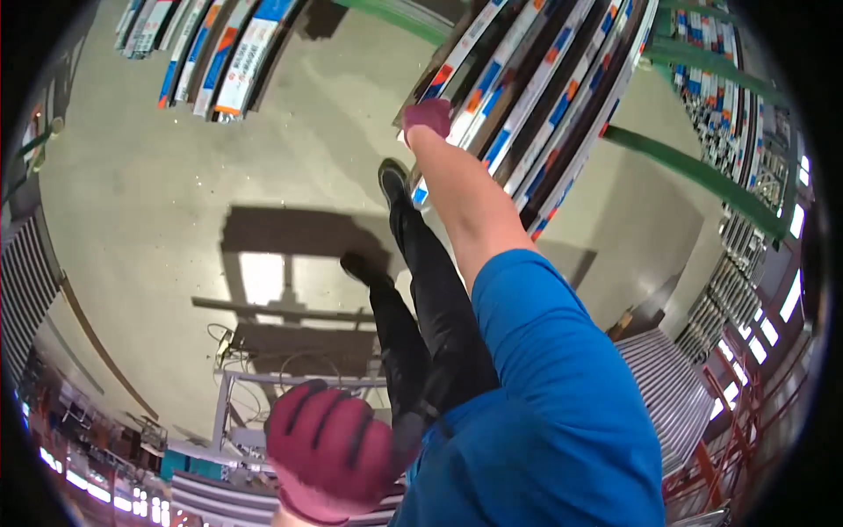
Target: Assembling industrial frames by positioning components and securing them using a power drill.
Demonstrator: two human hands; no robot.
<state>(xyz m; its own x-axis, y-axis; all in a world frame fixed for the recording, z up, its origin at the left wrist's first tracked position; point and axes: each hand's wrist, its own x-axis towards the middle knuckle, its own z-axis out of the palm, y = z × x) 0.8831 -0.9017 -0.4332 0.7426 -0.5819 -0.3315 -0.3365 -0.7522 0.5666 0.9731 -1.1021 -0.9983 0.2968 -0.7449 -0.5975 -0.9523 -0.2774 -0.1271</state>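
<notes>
My right hand [428, 116], in a maroon glove, reaches far forward at the end of an outstretched arm. It is closed at the left edge of a bundle of long wrapped profiles [518, 97], its fingers round the outermost profile and partly hidden. These profiles lie side by side and carry white, blue and orange wrapping. Low in the view and close to my body is my left hand [332, 450], in a maroon and black glove. Its fingers are curled in, and nothing shows in them.
Another stack of wrapped profiles [230, 57] lies at the far left. Green beams [702, 176] stick out at the right, beside more stacked profiles [716, 79]. A metal frame with loose cables [230, 378] stands behind my legs. Ribbed metal lengths [667, 386] lie at the lower right.
</notes>
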